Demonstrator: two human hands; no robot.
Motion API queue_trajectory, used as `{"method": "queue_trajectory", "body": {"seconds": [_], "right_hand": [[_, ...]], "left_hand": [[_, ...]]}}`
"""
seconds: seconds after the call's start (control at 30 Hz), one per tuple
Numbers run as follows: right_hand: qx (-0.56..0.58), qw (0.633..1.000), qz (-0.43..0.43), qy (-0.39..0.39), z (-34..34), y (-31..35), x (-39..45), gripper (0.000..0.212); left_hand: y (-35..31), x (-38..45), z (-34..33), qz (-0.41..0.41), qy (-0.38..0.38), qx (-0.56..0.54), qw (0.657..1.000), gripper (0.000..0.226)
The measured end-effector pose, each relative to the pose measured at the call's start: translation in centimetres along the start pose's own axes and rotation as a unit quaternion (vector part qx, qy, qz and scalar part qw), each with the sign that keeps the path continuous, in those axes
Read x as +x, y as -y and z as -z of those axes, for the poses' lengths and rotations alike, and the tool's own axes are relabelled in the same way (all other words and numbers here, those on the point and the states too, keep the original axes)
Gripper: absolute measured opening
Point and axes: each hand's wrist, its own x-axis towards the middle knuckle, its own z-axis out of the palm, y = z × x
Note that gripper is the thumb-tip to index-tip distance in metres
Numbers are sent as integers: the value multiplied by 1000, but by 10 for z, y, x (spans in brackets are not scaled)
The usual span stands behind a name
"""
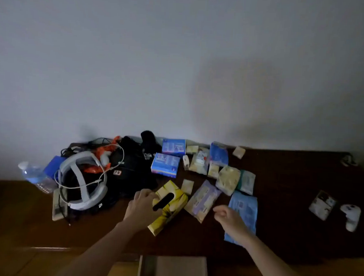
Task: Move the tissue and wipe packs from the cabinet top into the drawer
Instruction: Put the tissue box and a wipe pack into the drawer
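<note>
Yellow tissue box (169,206) near cabinet top (288,217) front edge, left hand (142,206) fingers curled on its left side | right hand (228,217) loosely curled, holding nothing, above blue wipe pack (244,210) | lilac wipe pack (203,200) between | open drawer (174,270) below front edge

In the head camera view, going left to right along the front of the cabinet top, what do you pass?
Clear plastic water bottle → white head strap → yellow tissue box gripped by the left hand → pale purple wipe pack → right hand → light blue flat pack → white game controller.
</note>
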Motion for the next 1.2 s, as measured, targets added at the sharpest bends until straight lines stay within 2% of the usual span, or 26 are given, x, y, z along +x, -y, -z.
{"method": "queue_trajectory", "body": {"seconds": [0.1, 0.2, 0.3, 0.37, 0.43, 0.5, 0.6, 0.67, 0.83, 0.97, 1.1, 1.2], "right_hand": [[-82, 996, 29, 10, -14, 2, 51, 46], [-76, 997, -19, 16, -36, -2, 99, 72], [-36, 994, -100, -29, -65, -13, 144, 91], [-67, 983, -131, -107, -79, -19, 162, 97], [-143, 953, -119, -239, -82, -28, 167, 90], [-187, 919, -152, -311, -72, -48, 169, 84], [-146, 907, -301, -255, -62, -87, 160, 85], [-118, 910, -336, -213, -70, -104, 148, 81], [-193, 921, -248, -229, -74, -104, 124, 60], [-130, 931, -190, -283, -67, -92, 82, 36], [-23, 939, -180, -293, -85, -79, 27, 29], [-8, 944, -155, -292, -116, -82, -18, 25]], "left_hand": [[-5, 36, -39, 8, 97, 116, 988, 74], [4, 58, -81, 26, 165, 173, 971, 93], [27, 65, -118, 32, 168, 178, 969, 86], [40, 65, -134, 23, 158, 181, 971, 81], [47, 65, -144, 19, 143, 179, 973, 75], [47, 66, -150, 22, 118, 187, 975, 69], [46, 67, -156, 22, 102, 195, 975, 66], [48, 67, -159, 18, 86, 189, 978, 67], [46, 67, -156, 22, 64, 185, 980, 66], [41, 36, -151, 32, 45, 153, 987, 61], [40, -38, -154, 59, 4, 126, 990, 59], [45, -92, -156, 49, -40, 96, 993, 59]]}}
